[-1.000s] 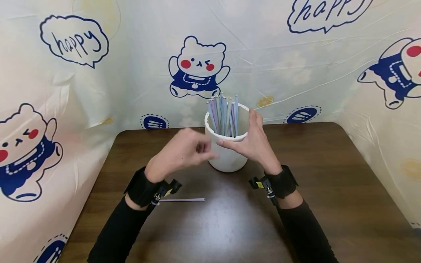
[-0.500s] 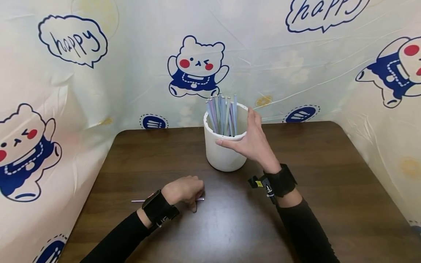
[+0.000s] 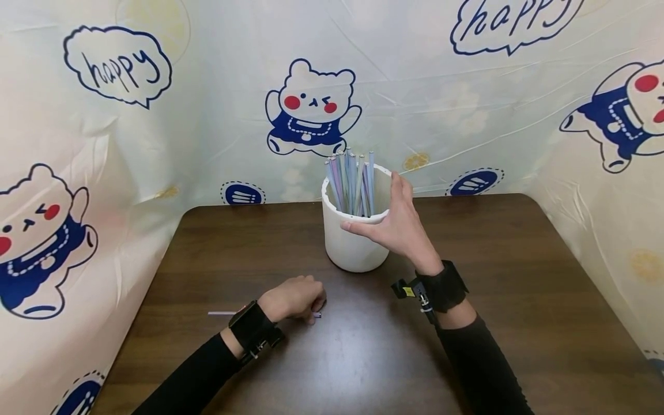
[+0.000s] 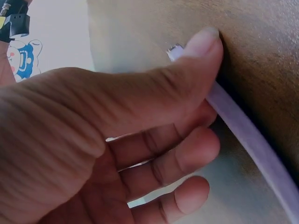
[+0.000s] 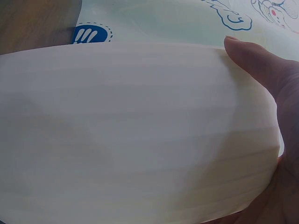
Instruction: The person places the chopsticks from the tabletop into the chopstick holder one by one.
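A thin lilac straw (image 3: 220, 313) lies crosswise low over the table. Near its right end my left hand (image 3: 293, 297) pinches it. In the left wrist view, the thumb crosses the straw (image 4: 252, 140) close to its tip, and the other fingers curl loosely below. A white cylindrical container (image 3: 353, 248) stands upright farther back, holding several pastel straws (image 3: 353, 187) that lean inside it. My right hand (image 3: 402, 227) grips the container's right side, thumb across the front below the rim. The container's wall (image 5: 140, 126) fills most of the right wrist view.
The dark brown wooden table (image 3: 467, 357) has rounded back corners. A pale printed curtain (image 3: 218, 104) with bear drawings hangs close behind and at both sides. Both wrists carry black straps (image 3: 443, 291) with small cameras.
My left hand has come down from beside the container to the straw on the table and now pinches it; its left end has shifted up slightly. My right hand stays on the container.
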The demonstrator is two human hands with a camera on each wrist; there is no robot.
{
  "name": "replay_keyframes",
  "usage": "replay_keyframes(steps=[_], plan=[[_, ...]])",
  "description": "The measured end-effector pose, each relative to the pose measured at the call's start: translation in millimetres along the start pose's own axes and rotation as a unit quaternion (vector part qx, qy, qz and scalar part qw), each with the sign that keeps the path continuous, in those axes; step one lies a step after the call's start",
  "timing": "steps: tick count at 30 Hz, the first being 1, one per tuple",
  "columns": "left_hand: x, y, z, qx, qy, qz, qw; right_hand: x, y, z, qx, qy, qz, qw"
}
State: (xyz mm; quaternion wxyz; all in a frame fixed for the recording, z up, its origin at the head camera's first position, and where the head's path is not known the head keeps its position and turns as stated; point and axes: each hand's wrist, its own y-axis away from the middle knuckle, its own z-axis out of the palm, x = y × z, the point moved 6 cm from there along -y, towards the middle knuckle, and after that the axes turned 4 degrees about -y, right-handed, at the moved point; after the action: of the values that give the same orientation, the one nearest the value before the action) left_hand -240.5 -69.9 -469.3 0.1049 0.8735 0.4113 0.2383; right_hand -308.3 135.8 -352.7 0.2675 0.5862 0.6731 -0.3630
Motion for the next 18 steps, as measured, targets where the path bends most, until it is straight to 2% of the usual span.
replay_keyframes(steps=[4, 7, 12, 18], plan=[[1.3, 3.3, -8.3, 0.020, -0.014, 0.003, 0.9997, 0, 0, 1, -0.002, -0.002, 0.000, 1.000], [4.2, 9.0, -22.4, 0.053, -0.025, 0.004, 0.9983, 0, 0, 1, -0.002, -0.003, -0.002, 1.000], [13.5, 25.1, -57.8, 0.108, -0.041, 0.009, 0.9932, 0, 0, 1, -0.002, -0.003, -0.003, 1.000], [34.4, 48.9, -101.3, 0.162, -0.067, -0.002, 0.9845, 0, 0, 1, -0.003, -0.006, -0.005, 1.000]])
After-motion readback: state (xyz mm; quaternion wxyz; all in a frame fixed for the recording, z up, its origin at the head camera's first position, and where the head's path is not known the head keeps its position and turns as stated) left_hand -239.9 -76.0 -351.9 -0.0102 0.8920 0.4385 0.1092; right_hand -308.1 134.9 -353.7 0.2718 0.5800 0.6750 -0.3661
